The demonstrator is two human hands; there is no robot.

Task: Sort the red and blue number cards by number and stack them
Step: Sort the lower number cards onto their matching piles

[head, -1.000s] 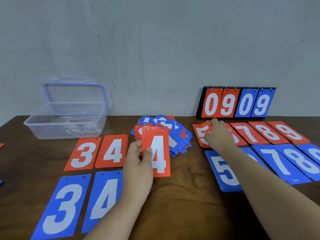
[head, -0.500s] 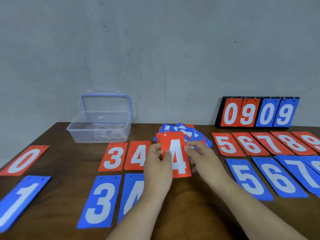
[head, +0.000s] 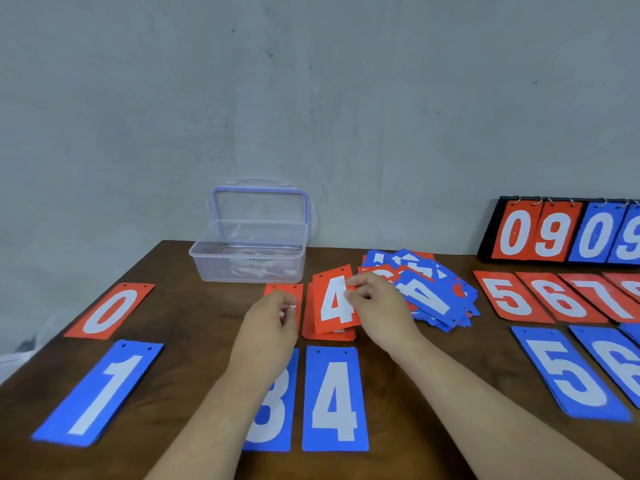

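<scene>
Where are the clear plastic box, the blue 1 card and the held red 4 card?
clear plastic box (head: 249, 268): head view, front wall.
blue 1 card (head: 104, 396): head view, white digit.
held red 4 card (head: 334, 306): head view, middle of its face.

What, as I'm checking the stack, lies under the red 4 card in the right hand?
Red cards lie beneath the red 4 card: edges and a white digit sliver show; their number is covered.

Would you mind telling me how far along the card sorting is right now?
Done: cards laid out by number, such as red 0, blue 1, blue 4 and red 5. In hand: the right hand pinches a red 4 card over the red 4 pile. Remaining: the mixed heap behind it is unsorted.
</scene>
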